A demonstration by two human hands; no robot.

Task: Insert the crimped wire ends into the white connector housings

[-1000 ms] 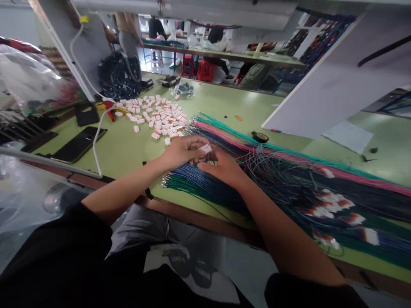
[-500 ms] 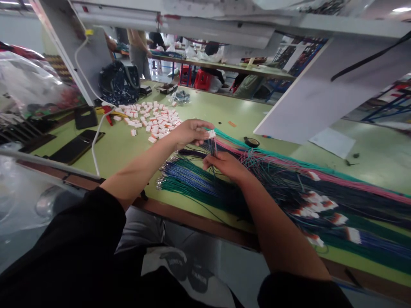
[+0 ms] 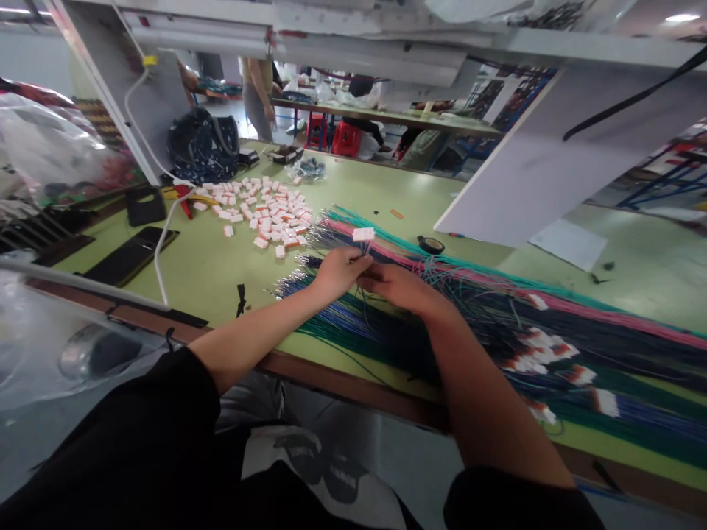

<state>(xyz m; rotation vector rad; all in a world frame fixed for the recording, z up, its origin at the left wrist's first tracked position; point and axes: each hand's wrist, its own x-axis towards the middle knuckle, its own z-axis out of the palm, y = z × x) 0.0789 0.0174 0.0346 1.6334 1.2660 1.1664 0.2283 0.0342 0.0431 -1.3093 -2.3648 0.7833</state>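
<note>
A white connector housing [image 3: 363,235] stands above my fingers, with thin wires running down from it. My left hand [image 3: 341,274] pinches those wires just below the housing. Close against it, my right hand [image 3: 395,285] is closed on the same wires lower down; the fingertips of both hands nearly meet. Under the hands lie bundles of green and blue wires [image 3: 331,309] with metal terminals at their left ends. Pink and teal wires [image 3: 398,239] stretch off to the right behind them.
Loose white-and-orange connector housings [image 3: 270,210] are scattered at the left. Wired housings [image 3: 544,350] lie on the bundles at right. Black tape [image 3: 431,244], a phone-like black slab [image 3: 129,254], red-and-yellow pliers [image 3: 185,199] and a white cable [image 3: 161,265] are around. A white panel [image 3: 497,162] slants at the right.
My left hand has moved down from the connector housing to the wires beneath it, close to my right hand. The housing now shows uncovered above the fingers.
</note>
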